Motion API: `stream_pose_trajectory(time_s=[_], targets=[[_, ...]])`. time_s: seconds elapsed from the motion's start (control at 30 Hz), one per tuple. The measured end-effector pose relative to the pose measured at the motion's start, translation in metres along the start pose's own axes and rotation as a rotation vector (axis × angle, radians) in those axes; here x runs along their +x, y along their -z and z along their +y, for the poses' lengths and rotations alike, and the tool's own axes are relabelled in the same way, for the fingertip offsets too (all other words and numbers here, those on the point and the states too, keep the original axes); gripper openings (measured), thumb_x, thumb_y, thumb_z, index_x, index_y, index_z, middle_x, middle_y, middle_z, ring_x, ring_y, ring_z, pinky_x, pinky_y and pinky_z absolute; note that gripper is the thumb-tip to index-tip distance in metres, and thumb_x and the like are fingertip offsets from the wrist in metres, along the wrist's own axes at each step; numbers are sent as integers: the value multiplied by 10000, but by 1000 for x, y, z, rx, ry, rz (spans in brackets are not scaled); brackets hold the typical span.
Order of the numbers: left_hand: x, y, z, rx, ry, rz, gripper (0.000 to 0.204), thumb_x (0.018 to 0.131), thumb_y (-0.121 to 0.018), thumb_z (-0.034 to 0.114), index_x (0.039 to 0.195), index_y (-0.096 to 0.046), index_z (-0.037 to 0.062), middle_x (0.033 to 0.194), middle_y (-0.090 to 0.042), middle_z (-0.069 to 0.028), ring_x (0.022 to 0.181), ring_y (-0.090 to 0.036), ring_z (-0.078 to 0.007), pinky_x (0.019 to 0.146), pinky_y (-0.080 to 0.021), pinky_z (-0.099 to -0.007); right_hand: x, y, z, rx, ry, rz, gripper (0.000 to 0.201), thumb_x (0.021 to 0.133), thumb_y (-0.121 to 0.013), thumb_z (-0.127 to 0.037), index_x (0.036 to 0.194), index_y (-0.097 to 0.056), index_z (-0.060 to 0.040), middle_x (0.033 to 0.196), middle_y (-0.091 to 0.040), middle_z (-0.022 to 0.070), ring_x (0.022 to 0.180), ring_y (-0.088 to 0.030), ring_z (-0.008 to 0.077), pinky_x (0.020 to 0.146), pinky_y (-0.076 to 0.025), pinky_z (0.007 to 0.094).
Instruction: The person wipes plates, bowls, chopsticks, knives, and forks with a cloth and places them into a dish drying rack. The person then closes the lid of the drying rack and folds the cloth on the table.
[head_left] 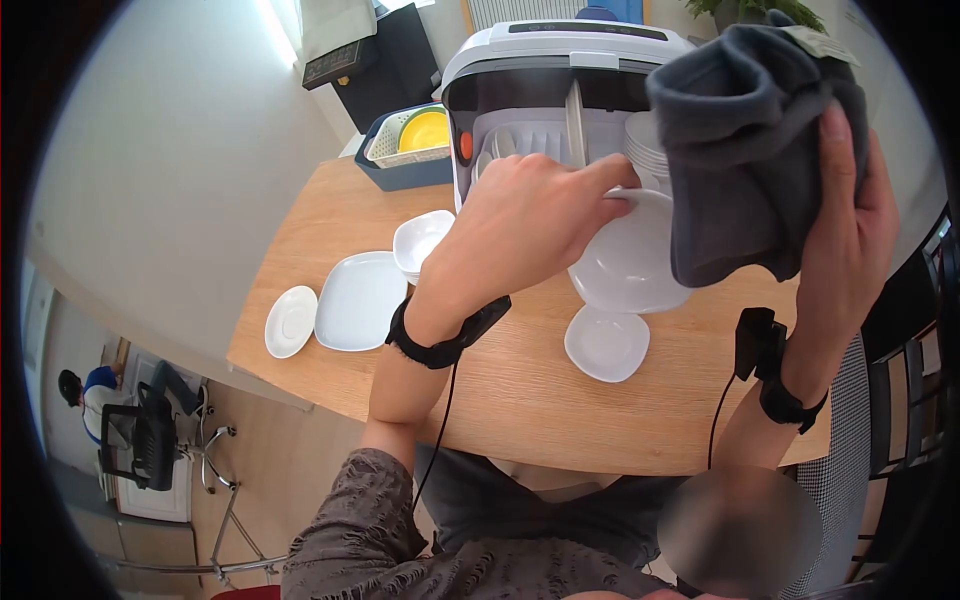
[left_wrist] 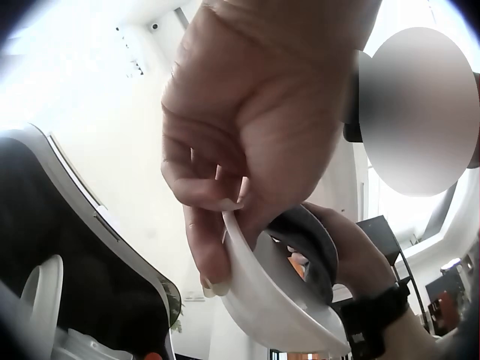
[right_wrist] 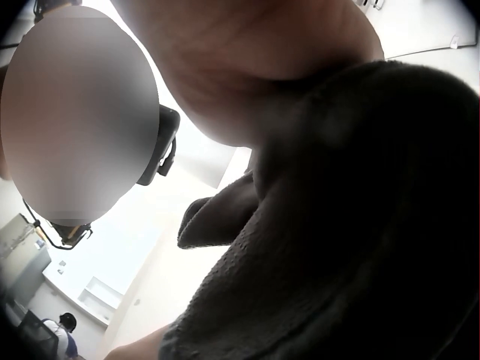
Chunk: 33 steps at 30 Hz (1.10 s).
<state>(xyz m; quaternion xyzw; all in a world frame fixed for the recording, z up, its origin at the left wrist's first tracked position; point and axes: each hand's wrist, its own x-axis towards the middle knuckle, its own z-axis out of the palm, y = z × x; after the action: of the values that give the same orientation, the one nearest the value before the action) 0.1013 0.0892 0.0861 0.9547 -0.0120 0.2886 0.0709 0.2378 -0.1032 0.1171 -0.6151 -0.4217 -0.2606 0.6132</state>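
Two hands (head_left: 530, 215) (head_left: 850, 230), left pinching white bowl (head_left: 632, 262), right gripping grey cloth (head_left: 735, 160), tabletop (head_left: 560, 415) showing to near edge

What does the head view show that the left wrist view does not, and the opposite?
Only the head view shows the square plate, the saucer and the yellow dish. Only the left wrist view shows the palm side of the left hand. Both show this hand gripping the white bowl, and the grey cloth.
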Motion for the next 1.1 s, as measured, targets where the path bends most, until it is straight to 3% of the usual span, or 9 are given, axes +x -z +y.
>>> stream_pose_trajectory(time_s=[0.1, 0.17, 0.3, 0.37, 0.6, 0.67, 0.77, 0.83, 1.1], targets=[[3, 6, 6, 18, 194, -136, 187, 872, -708, 199, 1019, -674, 89, 969, -675, -169, 847, -637, -336, 703, -487, -407, 1, 4, 1, -24, 24, 78, 424, 1040, -536, -316, 1259, -626, 35, 1097, -683, 63, 983, -626, 86, 892, -472, 203], [1, -7, -2, 54, -174, 287, 149, 913, -650, 231, 979, -655, 97, 540, -576, -112, 519, -598, -317, 476, -432, -397, -1, 3, -3, 165, -57, -71, 418, 1042, -533, -307, 1269, -618, 34, 1108, -678, 61, 1001, -618, 80, 896, -468, 198], [-5, -13, -10, -293, -278, 390, 144, 912, -650, 230, 980, -661, 103, 539, -575, -107, 512, -594, -314, 475, -430, -396, -4, 2, -13, 29, -106, -311, 412, 1044, -529, -297, 1275, -612, 34, 1115, -677, 61, 1021, -612, 72, 900, -470, 198], [-4, -14, -13, 179, -343, 275, 147, 913, -650, 233, 985, -665, 105, 534, -572, -106, 509, -593, -311, 470, -423, -397, -2, 3, -6, 153, -144, -252, 414, 1043, -532, -299, 1278, -612, 32, 1102, -679, 57, 998, -617, 68, 881, -479, 197], [1, -3, -1, 52, -152, 201, 155, 912, -655, 245, 991, -667, 112, 532, -573, -106, 512, -597, -311, 460, -413, -395, -1, 9, -5, 45, -62, 48, 409, 1031, -556, -290, 1265, -620, 40, 1075, -690, 77, 958, -649, 94, 856, -508, 199], [0, 0, 4, -8, 4, 69, 214, 880, -707, 265, 975, -713, 73, 732, -658, -129, 608, -627, -328, 568, -484, -393, -2, 7, -1, 108, -64, 129, 408, 1031, -557, -289, 1263, -621, 40, 1067, -690, 77, 959, -647, 92, 857, -506, 201], [-2, -8, -4, 54, -183, 270, 161, 909, -656, 245, 1002, -667, 114, 540, -581, -112, 516, -604, -313, 467, -423, -400, -4, 7, 0, 130, -42, 151, 405, 1030, -561, -302, 1244, -633, 34, 1060, -692, 69, 923, -644, 97, 830, -498, 209], [-2, -9, -8, 75, -187, 224, 155, 907, -658, 241, 998, -666, 115, 542, -582, -113, 514, -604, -313, 468, -425, -401, -9, 1, -14, -330, 115, 79, 389, 1023, -573, -322, 1215, -656, 5, 1056, -703, 62, 878, -642, 104, 789, -490, 218], [-1, -4, 0, 40, -85, 63, 151, 905, -668, 219, 995, -674, 99, 584, -608, -84, 504, -582, -283, 488, -412, -371, 0, 8, 3, -531, 174, 353, 397, 1013, -570, -391, 1160, -685, -41, 892, -719, 30, 760, -631, 85, 676, -494, 234]])
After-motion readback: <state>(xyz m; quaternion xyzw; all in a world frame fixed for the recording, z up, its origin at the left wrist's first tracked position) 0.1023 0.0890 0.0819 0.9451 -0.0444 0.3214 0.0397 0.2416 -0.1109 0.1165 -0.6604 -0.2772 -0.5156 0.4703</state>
